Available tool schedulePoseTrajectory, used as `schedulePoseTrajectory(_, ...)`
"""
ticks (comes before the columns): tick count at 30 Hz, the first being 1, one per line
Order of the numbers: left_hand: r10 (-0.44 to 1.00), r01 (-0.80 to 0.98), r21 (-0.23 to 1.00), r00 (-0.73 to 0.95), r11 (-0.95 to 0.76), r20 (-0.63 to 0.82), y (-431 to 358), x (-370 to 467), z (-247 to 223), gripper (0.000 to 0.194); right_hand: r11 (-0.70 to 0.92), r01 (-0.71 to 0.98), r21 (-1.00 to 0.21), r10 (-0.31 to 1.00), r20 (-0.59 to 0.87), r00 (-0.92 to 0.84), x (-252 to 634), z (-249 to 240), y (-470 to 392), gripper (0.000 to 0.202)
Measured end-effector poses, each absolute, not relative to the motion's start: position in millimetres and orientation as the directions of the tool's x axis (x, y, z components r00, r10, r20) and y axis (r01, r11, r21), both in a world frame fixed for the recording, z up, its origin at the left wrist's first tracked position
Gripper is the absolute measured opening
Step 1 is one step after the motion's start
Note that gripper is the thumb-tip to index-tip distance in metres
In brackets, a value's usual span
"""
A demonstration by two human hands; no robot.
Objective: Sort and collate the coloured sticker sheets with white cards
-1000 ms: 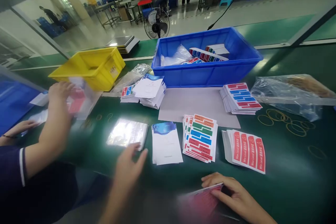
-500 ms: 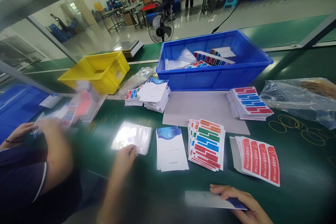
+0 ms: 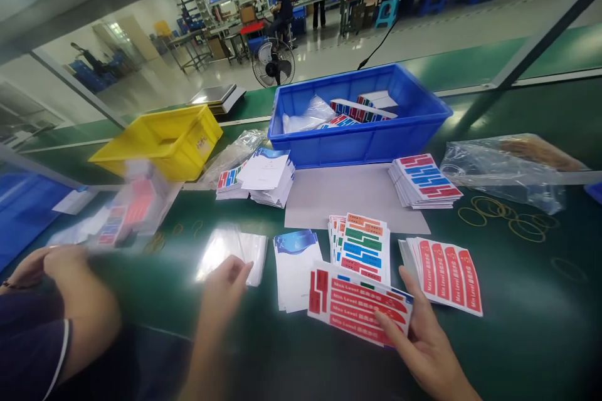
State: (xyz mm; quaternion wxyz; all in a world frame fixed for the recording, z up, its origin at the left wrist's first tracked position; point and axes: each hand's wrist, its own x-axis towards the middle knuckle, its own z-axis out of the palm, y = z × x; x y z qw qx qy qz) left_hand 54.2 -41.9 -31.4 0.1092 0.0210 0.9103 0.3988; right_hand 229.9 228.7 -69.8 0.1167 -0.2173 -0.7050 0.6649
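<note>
My right hand [image 3: 426, 332] grips a small set of sheets, thumb on top and fingers beneath. The uppermost is a red-and-white label sheet [image 3: 360, 304], tilted above the green table. My left hand [image 3: 228, 282], partly blurred, pinches the edge of a clear plastic bag on a stack of bags [image 3: 221, 250]. Between my hands lie white leaflets with a blue top [image 3: 296, 263] and a stack of multicoloured label sheets [image 3: 367, 241], both partly covered by the held set. Just beyond my right hand is a pile of red label sheets [image 3: 451, 272].
Farther back stand a blue bin [image 3: 357, 144], a yellow bin [image 3: 188, 144] and stacks of leaflets [image 3: 270, 178] and labels [image 3: 427, 182]. Rubber bands [image 3: 512, 219] lie at right, beside a plastic bag [image 3: 503, 169]. At left, a co-worker's arms [image 3: 84, 301] reach over the table.
My right hand has raised and turned its sheets, so the red label face now shows. My left hand stays at the bags, where the top one looks shifted. The view has swung slightly right.
</note>
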Motion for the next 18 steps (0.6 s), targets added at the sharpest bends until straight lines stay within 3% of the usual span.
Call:
schedulePoseTrajectory(3,0.226,0.009,0.752,-0.956,0.659,-0.186,-12.7,65.6,-24.0,0.036,0.146,0.072,-0.987,0.442,0.0,-0.897,215.6,-70.6,222.9,0.063)
schedulePoseTrajectory(7,0.455,0.071,0.85,-0.866,0.522,-0.207,29.3,92.4,-20.5,0.028,0.362,-0.055,-0.931,0.241,0.151,-0.959,195.4,-67.5,219.7,0.032)
schedulePoseTrajectory(12,0.618,0.034,0.924,-0.753,0.38,-0.227,60.2,110.9,-34.1,0.011,0.289,-0.1,-0.952,0.135,0.144,-0.98,182.7,-68.3,207.3,0.029)
schedulePoseTrajectory(15,0.64,0.024,0.926,-0.73,0.377,-0.241,64.1,109.2,-42.4,0.009,0.241,-0.09,-0.966,0.165,0.132,-0.978,180.9,-73.3,204.0,0.033)
schedulePoseTrajectory(18,0.634,0.127,0.907,-0.753,0.401,-0.175,65.7,107.5,-46.7,0.016,0.24,-0.058,-0.969,0.205,0.109,-0.973,180.1,-74.1,205.8,0.035)
